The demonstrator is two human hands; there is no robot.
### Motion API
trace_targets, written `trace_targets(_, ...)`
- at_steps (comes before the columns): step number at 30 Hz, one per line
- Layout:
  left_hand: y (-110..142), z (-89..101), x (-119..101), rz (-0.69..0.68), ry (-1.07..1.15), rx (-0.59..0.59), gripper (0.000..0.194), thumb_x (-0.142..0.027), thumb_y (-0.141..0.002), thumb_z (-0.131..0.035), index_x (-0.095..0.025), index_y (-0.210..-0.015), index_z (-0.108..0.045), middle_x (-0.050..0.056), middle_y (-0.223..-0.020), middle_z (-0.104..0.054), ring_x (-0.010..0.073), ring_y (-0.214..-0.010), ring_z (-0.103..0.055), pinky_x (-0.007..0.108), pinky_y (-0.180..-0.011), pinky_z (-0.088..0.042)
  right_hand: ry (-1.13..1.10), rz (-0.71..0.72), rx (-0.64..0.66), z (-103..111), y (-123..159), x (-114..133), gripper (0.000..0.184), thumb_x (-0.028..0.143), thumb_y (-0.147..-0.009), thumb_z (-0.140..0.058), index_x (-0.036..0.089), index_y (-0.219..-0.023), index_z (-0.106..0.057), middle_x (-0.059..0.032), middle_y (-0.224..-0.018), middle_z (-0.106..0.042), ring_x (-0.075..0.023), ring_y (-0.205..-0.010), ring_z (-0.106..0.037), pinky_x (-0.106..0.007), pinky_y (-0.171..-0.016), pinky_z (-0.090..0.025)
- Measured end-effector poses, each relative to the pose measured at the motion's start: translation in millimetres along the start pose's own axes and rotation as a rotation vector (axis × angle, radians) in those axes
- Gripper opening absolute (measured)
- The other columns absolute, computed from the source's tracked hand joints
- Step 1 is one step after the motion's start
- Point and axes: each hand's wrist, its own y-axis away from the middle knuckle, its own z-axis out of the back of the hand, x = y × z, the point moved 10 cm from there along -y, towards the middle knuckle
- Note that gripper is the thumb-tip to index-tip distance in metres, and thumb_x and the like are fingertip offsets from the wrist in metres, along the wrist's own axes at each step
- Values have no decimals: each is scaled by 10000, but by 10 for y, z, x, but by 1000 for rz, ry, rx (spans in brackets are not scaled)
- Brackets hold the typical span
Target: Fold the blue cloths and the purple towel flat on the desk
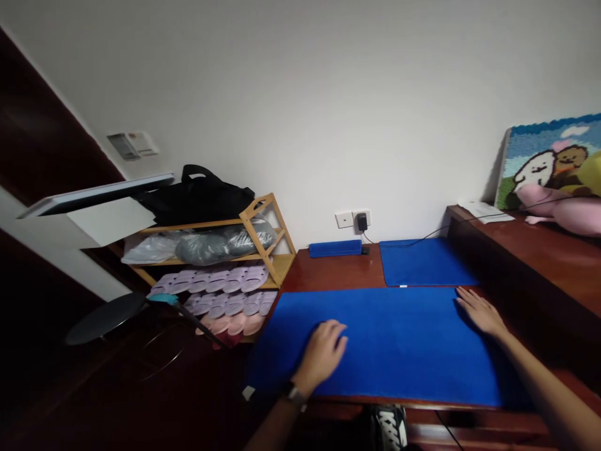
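Observation:
A large blue cloth (394, 338) lies spread flat on the dark red wooden table (338, 272). My left hand (323, 352) rests on the left part of this cloth, its fingers loosely bent and a little apart, with nothing seen in it. At the far right corner of the cloth lies my right hand (481, 311), palm down, fingers stretched out. Beyond it, a smaller blue cloth (425, 262) lies flat. A folded blue cloth (335, 248) sits against the wall.
A black plug (362, 222) with a cable is in the wall socket. To the left stands a wooden rack (282, 269) with a black bag (201, 197) and several slippers (235, 279). A raised wooden ledge (554, 250) at the right bears a pink plush toy (573, 213).

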Motion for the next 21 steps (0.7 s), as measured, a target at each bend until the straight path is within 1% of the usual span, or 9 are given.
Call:
trace_targets(3, -246, -555, -1492, -308, 108, 107, 228, -373, -976, -568, -270, -1143, -685, 36, -1047, -729, 227, -1005, -655, 371, -921, -497, -97, -30, -9, 38, -1, -10, 616, 478, -974, -268, 261, -1512, -476, 24, -1606, -394, -198, -1527, -241, -407, -1277, -183)
trace_targets(5, -322, -949, -2349, -502, 114, 149, 332, -515, -959, -575, -250, -1125, -685, 45, -962, -720, 236, -937, -653, 359, -817, -496, -173, -40, -28, 72, 0, -8, 592, 466, -970, -296, 265, -1482, -516, 24, -1583, -432, -200, -1520, -267, -411, -1278, -184)
trace_targets(7, -369, -1321, -2976, -645, 82, 182, 478, -648, -902, -593, -215, -1082, -686, 61, -943, -711, 251, -903, -646, 355, -732, -484, -222, -41, -49, 108, -6, -13, 562, 448, -965, -325, 272, -1447, -555, 29, -1556, -473, -198, -1509, -301, -411, -1274, -205)
trace_targets(8, -391, -1488, -3194, -691, 60, 202, 514, -668, -857, -632, -194, -1047, -686, 67, -927, -707, 251, -865, -642, 351, -683, -472, -232, -42, -58, 125, -15, -21, 548, 442, -964, -336, 276, -1429, -574, 32, -1541, -493, -195, -1502, -319, -403, -1269, -221)
trace_targets(10, -437, -1728, -3470, -736, 23, 215, 431, -568, -847, -676, -159, -983, -683, 81, -900, -699, 241, -805, -633, 340, -605, -433, -234, -53, -74, 156, -49, -54, 529, 449, -965, -346, 291, -1399, -605, 39, -1515, -526, -186, -1482, -363, -376, -1256, -255)
trace_targets(13, -463, -1911, -3615, -748, 14, 220, 161, -311, -858, -656, -155, -887, -679, 87, -824, -682, 228, -755, -631, 330, -546, -375, -242, -118, -100, 193, -137, -148, 514, 470, -966, -352, 300, -1341, -660, 12, -1436, -613, -208, -1381, -514, -372, -1184, -380)
trace_targets(16, -439, -1991, -3623, -736, 89, 243, 119, -293, -839, -664, -175, -838, -677, 76, -783, -686, 223, -726, -645, 331, -517, -352, -237, -237, -137, 209, -222, -245, 488, 520, -922, -447, 294, -1252, -727, -69, -1248, -733, -294, -1161, -678, -431, -973, -546)
trace_targets(19, -440, -2025, -3562, -679, 161, 272, 152, -310, -846, -661, -170, -786, -668, 74, -762, -701, 212, -679, -656, 331, -484, -351, -229, -322, -191, 242, -268, -261, 432, 507, -825, -596, 293, -1153, -776, -113, -1116, -771, -337, -1002, -724, -426, -790, -578)
trace_targets(21, -442, -1990, -3504, -643, 185, 289, 139, -281, -847, -650, -151, -807, -675, 95, -784, -715, 217, -680, -671, 323, -459, -348, -242, -333, -218, 289, -285, -225, 364, 440, -775, -637, 292, -1066, -798, -101, -1019, -787, -297, -869, -742, -364, -687, -567)
